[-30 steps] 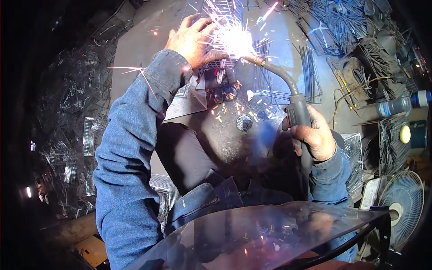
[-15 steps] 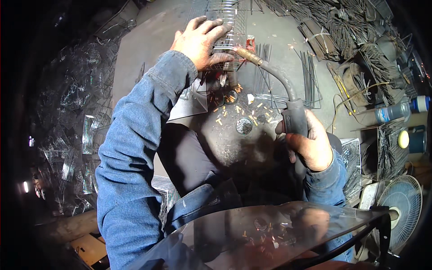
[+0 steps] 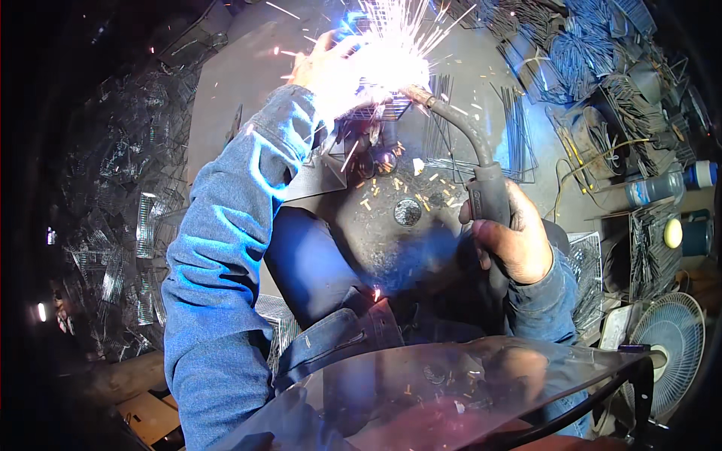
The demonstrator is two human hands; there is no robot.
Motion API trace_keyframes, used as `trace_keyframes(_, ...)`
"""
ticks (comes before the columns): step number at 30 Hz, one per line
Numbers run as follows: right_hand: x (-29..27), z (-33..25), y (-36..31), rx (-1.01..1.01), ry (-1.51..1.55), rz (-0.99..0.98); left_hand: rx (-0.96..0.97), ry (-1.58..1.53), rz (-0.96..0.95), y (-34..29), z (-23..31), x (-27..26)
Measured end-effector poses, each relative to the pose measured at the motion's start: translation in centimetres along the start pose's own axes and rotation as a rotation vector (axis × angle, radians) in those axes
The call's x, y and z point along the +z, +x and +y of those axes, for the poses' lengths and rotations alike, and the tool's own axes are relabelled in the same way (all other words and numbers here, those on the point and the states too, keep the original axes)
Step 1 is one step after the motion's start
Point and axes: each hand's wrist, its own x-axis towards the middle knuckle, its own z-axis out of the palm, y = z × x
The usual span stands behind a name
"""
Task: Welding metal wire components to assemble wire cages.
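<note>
Scene dim overall; the sole strong light is the welding arc (image 3: 376, 64) at far centre, blown out white with spark streaks. Blue glare falls on the left sleeve (image 3: 226, 225) (edges darken and bend); the near visor (image 3: 466, 391) is blurred.

arc relit | sparks (image 3: 391, 45) burst at welding torch (image 3: 481, 188) tip

Arc glare (image 3: 376, 56) washes out the torch (image 3: 481, 188) tip, the weld point and most of the left hand (image 3: 323, 68); only a finger or two show left of the glare, grip not readable. Wire frame (image 3: 376, 111) just below the glare: shape partly lost in the light. Right hand (image 3: 515, 240) wraps the torch grip; trigger hidden. Shield (image 3: 451, 391) cut off by the bottom edge, lap behind it blurred. Wire pieces (image 3: 113, 225) far left of the glare too dark to sort.
</note>
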Motion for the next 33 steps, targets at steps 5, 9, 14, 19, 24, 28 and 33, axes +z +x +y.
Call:
trace_keyframes(5,0.0,-0.1,-0.1,-0.024,0.001,-0.035,0.016,-0.094,0.061,0.0,0.2,0.2)
trace_keyframes(9,0.0,0.0,-0.1,-0.002,-0.034,0.009,0.055,-0.137,0.177,-0.4,0.0,0.1)
trace_keyframes(14,-0.7,-0.1,0.0,-0.013,0.034,-0.009,-0.030,-0.004,0.162,-0.6,1.6,-1.2)
trace_keyframes(19,-2.8,0.0,1.5,-0.231,0.312,0.129,-0.040,-0.113,-0.020,1.1,5.1,-4.2)
trace_keyframes(24,-4.9,2.1,4.6,-0.257,0.537,0.208,0.205,0.240,-0.203,5.0,3.4,-6.5)
trace_keyframes(28,-5.5,3.5,6.9,-0.254,0.530,0.126,0.301,0.060,-0.062,8.9,4.6,-4.8)
trace_keyframes(33,-5.7,3.8,8.4,-0.242,0.496,0.142,0.269,0.093,0.069,11.5,5.8,-3.0)
